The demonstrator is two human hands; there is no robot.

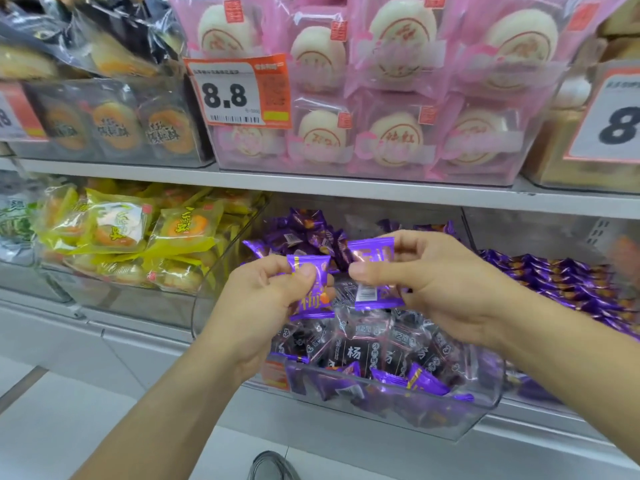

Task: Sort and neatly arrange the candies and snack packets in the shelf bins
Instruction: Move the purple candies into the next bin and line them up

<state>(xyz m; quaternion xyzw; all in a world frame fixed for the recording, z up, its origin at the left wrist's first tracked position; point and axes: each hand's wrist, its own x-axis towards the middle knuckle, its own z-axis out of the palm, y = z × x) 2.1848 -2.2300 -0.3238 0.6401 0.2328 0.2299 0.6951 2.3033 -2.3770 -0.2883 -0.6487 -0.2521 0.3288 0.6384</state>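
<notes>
My left hand (263, 299) pinches a small purple candy packet (310, 292) between thumb and fingers, its printed front facing me. My right hand (436, 282) grips another purple packet (375, 280), barcode side toward me. Both hands hover over a clear plastic bin (478, 403) on the lower shelf. The bin holds several purple packets (422, 379) mixed with clear-and-black packets (356, 348). More purple packets (311, 230) are heaped at the bin's back.
Left of it, a clear bin of yellow pastry packets (138, 237). To the right, rows of purple packets (568, 278) stand in order. The upper shelf (311, 181) carries pink bun packs (381, 98), dark pastry packs (114, 123) and an 8.8 price tag (239, 91). My shoe (273, 467) shows on the floor.
</notes>
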